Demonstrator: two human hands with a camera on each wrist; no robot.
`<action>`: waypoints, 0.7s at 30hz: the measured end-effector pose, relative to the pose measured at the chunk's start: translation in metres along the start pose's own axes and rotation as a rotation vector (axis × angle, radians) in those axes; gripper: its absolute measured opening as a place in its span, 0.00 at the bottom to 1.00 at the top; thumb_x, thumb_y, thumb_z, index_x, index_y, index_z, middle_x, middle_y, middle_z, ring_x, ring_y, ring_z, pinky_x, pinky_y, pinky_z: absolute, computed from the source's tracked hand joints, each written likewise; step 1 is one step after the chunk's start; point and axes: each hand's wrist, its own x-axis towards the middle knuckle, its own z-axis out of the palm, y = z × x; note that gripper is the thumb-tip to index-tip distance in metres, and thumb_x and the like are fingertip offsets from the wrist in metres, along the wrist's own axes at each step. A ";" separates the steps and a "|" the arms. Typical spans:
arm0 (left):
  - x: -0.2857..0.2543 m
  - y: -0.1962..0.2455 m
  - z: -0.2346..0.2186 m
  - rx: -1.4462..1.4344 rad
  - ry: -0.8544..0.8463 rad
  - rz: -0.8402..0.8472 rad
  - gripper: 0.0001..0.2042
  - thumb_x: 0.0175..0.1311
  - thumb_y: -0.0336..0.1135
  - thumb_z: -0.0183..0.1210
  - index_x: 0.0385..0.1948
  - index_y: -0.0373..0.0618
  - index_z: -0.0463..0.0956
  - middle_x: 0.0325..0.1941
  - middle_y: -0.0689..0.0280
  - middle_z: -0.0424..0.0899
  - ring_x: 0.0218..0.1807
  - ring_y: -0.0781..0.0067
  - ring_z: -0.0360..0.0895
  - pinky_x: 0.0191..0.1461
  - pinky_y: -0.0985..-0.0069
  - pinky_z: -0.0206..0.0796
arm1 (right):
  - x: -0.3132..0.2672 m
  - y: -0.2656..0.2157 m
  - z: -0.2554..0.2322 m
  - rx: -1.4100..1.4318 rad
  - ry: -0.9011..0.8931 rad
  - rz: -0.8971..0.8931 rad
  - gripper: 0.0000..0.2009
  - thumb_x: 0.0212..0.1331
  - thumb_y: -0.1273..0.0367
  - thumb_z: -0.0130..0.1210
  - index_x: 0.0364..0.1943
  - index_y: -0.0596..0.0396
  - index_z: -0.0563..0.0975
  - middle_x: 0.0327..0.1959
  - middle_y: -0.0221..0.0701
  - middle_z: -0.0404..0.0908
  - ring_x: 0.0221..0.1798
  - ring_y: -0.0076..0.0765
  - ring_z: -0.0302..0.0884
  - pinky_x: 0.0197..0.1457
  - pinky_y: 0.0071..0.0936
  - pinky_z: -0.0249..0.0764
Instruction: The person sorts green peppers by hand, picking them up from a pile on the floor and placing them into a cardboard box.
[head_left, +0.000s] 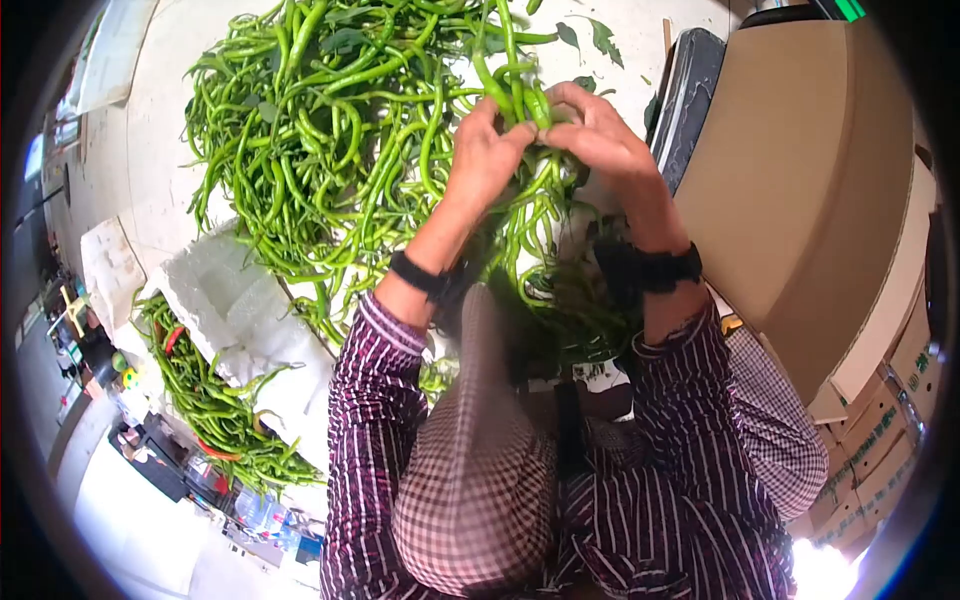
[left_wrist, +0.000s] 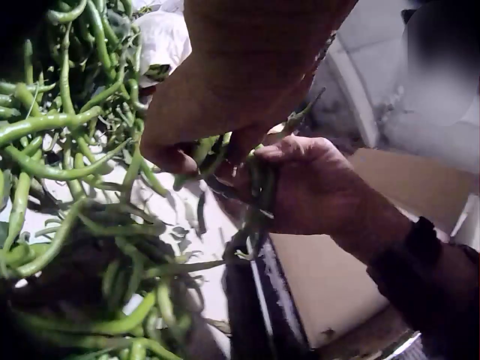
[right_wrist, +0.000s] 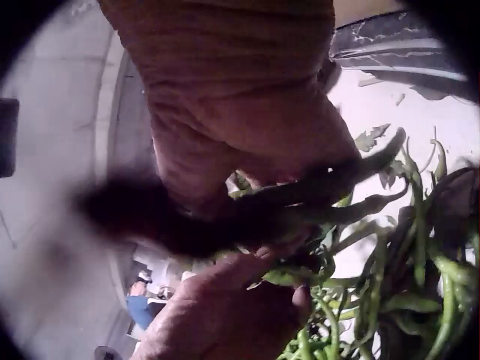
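Note:
Long green chili peppers (head_left: 515, 92) are held between both hands, over the right side of a big pepper heap (head_left: 330, 130). My left hand (head_left: 483, 155) pinches some of them with thumb and fingers. Close beside it, thumbs nearly meeting, my right hand (head_left: 603, 140) grips peppers from the other side. In the left wrist view, the right hand (left_wrist: 319, 187) has peppers (left_wrist: 259, 184) lying across its curled fingers. The right wrist view shows dark, shadowed peppers (right_wrist: 367, 169) crossing between the hands, with the left hand (right_wrist: 225, 311) below.
A large open cardboard box (head_left: 780, 150) stands to the right. White foam pieces (head_left: 215, 290) divide the heap from more peppers (head_left: 220, 410) at lower left, a few of them red. Loose leaves (head_left: 603, 42) lie on the white surface (head_left: 160, 130). Cartons (head_left: 875, 440) are stacked at lower right.

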 end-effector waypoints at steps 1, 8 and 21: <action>-0.014 0.006 -0.002 -0.001 0.001 0.001 0.15 0.52 0.29 0.60 0.44 0.38 0.76 0.35 0.59 0.83 0.35 0.70 0.79 0.40 0.72 0.71 | -0.007 -0.001 0.008 0.068 -0.016 -0.036 0.21 0.52 0.66 0.58 0.50 0.63 0.73 0.41 0.31 0.78 0.44 0.22 0.72 0.50 0.21 0.67; -0.084 -0.021 0.004 0.414 -0.257 0.140 0.12 0.57 0.29 0.55 0.43 0.39 0.72 0.40 0.46 0.77 0.44 0.41 0.75 0.46 0.56 0.69 | -0.062 0.032 0.046 0.184 -0.054 0.373 0.21 0.55 0.61 0.62 0.51 0.56 0.75 0.44 0.26 0.78 0.45 0.21 0.72 0.50 0.22 0.69; -0.023 -0.040 -0.057 1.002 0.319 0.440 0.27 0.52 0.41 0.65 0.53 0.38 0.70 0.44 0.51 0.77 0.45 0.48 0.71 0.50 0.58 0.64 | -0.093 0.015 0.051 0.676 0.265 0.224 0.12 0.56 0.71 0.59 0.45 0.60 0.78 0.45 0.33 0.81 0.46 0.28 0.78 0.52 0.26 0.73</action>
